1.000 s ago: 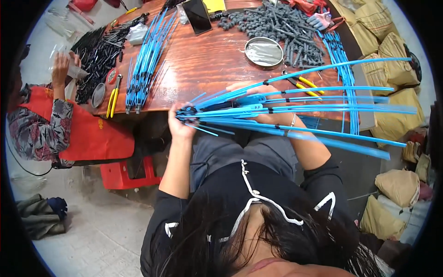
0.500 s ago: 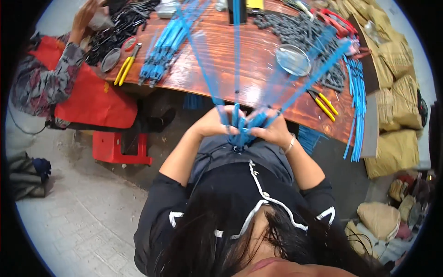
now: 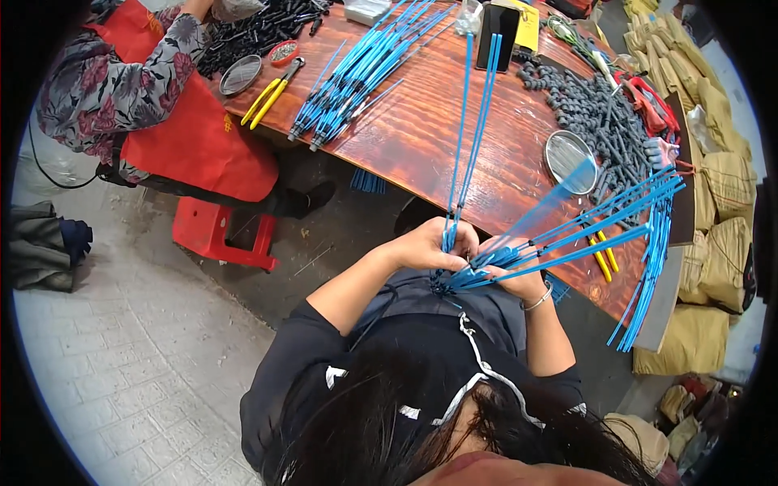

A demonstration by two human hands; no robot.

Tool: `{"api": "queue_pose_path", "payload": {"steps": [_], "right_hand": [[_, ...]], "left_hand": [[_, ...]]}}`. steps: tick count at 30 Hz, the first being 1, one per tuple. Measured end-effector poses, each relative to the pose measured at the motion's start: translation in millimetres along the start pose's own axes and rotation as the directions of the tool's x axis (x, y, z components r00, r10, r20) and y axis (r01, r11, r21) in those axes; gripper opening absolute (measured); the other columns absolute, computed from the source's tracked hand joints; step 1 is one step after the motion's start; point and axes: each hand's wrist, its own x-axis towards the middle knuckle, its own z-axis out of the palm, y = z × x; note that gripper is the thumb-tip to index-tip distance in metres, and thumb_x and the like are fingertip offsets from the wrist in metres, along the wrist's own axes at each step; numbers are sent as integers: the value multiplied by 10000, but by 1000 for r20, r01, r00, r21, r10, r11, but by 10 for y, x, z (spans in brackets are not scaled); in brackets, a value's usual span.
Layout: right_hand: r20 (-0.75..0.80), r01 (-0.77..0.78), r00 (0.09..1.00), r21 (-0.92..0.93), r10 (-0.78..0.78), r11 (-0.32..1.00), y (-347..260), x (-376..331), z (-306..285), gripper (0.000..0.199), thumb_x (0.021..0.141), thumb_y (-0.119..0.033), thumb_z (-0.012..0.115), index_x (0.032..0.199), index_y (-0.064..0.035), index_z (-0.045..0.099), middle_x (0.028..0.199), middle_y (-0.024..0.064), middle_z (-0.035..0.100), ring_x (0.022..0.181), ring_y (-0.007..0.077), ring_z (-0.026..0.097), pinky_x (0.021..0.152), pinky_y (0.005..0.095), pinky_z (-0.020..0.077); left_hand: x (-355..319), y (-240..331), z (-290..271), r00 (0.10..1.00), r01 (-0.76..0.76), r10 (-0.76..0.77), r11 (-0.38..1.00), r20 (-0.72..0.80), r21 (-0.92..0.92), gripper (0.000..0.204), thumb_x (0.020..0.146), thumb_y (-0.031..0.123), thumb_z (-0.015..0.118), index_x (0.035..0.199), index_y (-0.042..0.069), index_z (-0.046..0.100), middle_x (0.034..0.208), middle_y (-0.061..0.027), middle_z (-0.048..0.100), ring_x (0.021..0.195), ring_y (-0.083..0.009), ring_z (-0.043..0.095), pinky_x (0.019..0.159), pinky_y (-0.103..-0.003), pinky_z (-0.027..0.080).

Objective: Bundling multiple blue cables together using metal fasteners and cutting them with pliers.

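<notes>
Above my lap at the table's front edge, my hands work on a bunch of thin blue rods (image 3: 574,256) with small black joints. My left hand (image 3: 431,245) is closed around the base of a few rods that stand up toward the table. In my right hand (image 3: 519,279) the larger part of the bunch is gripped, fanning out to the right; some of these rods are smeared by motion. The two hands nearly meet where the rods come together. The fingers partly hide the joined ends.
Blue rod assemblies (image 3: 356,77) lie on the wooden table (image 3: 421,121). Yellow-handled pliers (image 3: 271,95) sit left, a second pair (image 3: 601,255) right. Dark grey parts (image 3: 596,113), a round dish (image 3: 570,162) and a phone (image 3: 498,36) are further back. A co-worker's sleeve (image 3: 154,81) is at left.
The rods in my hands have spread differently: the right-hand group leans further right, while the left-hand group stands nearer upright. The whole view has shifted, with the table lower and further right.
</notes>
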Motion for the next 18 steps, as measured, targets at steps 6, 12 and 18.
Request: {"api": "queue_pose_path", "payload": {"steps": [6, 12, 18], "right_hand": [[48, 130, 991, -127, -125, 983, 1, 116, -47, 264, 665, -188, 731, 774, 16, 604, 790, 118, 615, 717, 211, 590, 632, 311, 469], [-172, -85, 982, -25, 80, 996, 0, 39, 47, 179, 657, -61, 696, 774, 5, 578, 762, 66, 592, 699, 159, 567, 644, 280, 459], [-101, -34, 995, -398, -7, 917, -194, -65, -13, 661, 558, -143, 793, 1122, -37, 466, 1000, 102, 547, 883, 179, 553, 753, 295, 447]], "left_hand": [[44, 31, -18, 990, 96, -88, 993, -107, 74, 193, 626, 78, 740, 728, 29, 583, 671, -8, 556, 635, -85, 523, 571, -234, 415], [106, -34, -60, 969, 101, -72, 988, -236, 113, 154, 653, 83, 711, 750, 25, 606, 682, -5, 554, 633, -80, 513, 599, -225, 420], [200, 37, -86, 991, 125, -118, 982, -57, 144, 337, 630, 196, 752, 899, 31, 633, 686, -16, 544, 633, -99, 509, 579, -236, 415]]}}
